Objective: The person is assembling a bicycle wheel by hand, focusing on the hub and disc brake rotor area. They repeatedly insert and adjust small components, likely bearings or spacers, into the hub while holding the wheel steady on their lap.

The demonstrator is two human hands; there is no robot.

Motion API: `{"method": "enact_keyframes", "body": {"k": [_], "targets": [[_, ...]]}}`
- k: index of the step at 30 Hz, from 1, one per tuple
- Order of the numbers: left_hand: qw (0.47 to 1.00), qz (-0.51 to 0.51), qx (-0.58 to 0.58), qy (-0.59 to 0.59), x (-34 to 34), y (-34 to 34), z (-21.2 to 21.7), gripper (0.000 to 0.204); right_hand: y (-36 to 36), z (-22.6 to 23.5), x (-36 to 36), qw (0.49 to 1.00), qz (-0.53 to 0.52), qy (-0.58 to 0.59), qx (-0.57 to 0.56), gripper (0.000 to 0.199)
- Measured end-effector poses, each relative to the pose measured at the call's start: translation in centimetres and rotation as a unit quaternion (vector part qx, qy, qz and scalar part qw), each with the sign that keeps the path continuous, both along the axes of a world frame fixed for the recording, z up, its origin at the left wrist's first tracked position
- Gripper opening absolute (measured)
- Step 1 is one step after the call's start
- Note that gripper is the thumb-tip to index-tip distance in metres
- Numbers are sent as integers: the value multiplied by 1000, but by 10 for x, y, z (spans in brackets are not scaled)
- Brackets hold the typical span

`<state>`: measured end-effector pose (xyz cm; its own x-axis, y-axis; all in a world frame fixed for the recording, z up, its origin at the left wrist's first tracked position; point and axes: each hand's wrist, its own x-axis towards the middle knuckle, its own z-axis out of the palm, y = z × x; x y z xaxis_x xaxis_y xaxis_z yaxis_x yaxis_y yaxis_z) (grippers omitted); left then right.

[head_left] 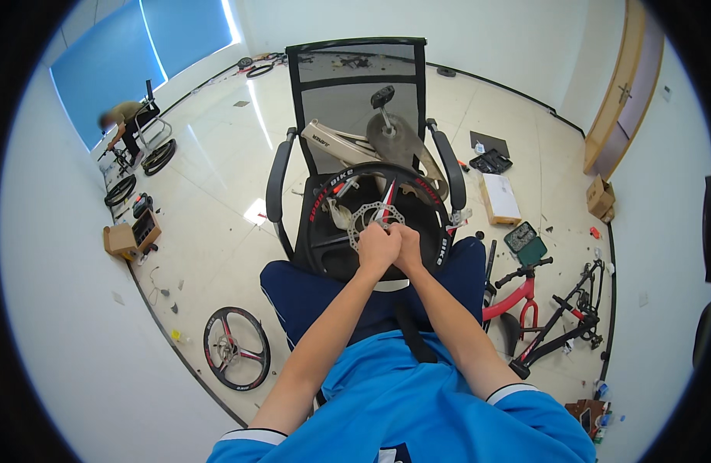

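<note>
A black bicycle wheel (316, 235) with wide spokes and red and white lettering lies across the seat edge of an office chair (278, 181), against my knees. A silver brake disc (353, 228) sits at its hub. My left hand (378, 248) and my right hand (406, 247) are together over the near right part of the disc, both with fingers closed. What they grip is hidden under the fingers. Behind the wheel, a beige bike frame (340, 144) with a crank and black pedal (382, 97) rests on the chair.
Another wheel (264, 356) lies on the floor at left. On the right are a red bike frame (513, 301), a black frame (552, 343), an open green case (525, 244) and a white box (500, 199). A person (128, 123) bends over bike parts at far left.
</note>
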<state>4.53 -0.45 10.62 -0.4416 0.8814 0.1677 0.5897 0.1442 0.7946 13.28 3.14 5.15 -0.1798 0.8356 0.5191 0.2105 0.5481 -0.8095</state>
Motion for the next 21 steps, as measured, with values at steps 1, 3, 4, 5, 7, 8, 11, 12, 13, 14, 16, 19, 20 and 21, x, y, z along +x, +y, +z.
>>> {"method": "enact_keyframes", "body": {"k": [1, 3, 4, 5, 7, 8, 11, 12, 13, 14, 16, 19, 20, 21], "targets": [[1000, -6, -3, 4, -1, 0, -1, 43, 1, -4, 0, 1000, -6, -13, 10, 11], [1000, -15, 2, 21, -8, 7, -6, 44, 9, -8, 0, 999, -17, -40, 29, 11], [1000, -22, -11, 10, -16, 9, -8, 45, 7, -3, -1, 999, -8, -37, 31, 11], [998, -40, -43, -2, -23, 13, -10, 44, 9, -5, 1, 997, -8, -62, 53, 12], [992, -87, -85, -30, -38, 17, -13, 41, 10, -2, 6, 991, -2, -114, 71, 15], [987, -117, -95, -47, -43, 14, -10, 39, 8, 2, 9, 988, 5, -140, 67, 16], [948, -141, -176, -224, -44, -4, 13, 23, 3, 9, 14, 983, 14, -172, 57, 14], [929, -147, -186, -283, -45, -6, 10, 20, 4, 8, 14, 982, 25, -180, 58, 13], [901, -144, -187, -363, -48, -7, 7, 19, 6, 9, 14, 980, 33, -183, 66, 13], [867, -140, -187, -440, -51, -9, 4, 17, 7, 10, 13, 979, 42, -186, 74, 12], [800, -134, -182, -556, -56, -10, -1, 16, 7, 15, 11, 979, 59, -187, 63, 11], [747, -139, -163, -629, -60, -11, 0, 15, 9, 30, 12, 980, 86, -176, 44, 11], [786, -162, -151, -577, -60, -13, 3, 15, 12, 34, 13, 978, 78, -185, 51, 12], [822, -184, -138, -522, -59, -14, 7, 14, 18, 37, 17, 972, 85, -207, 69, 13]]}}
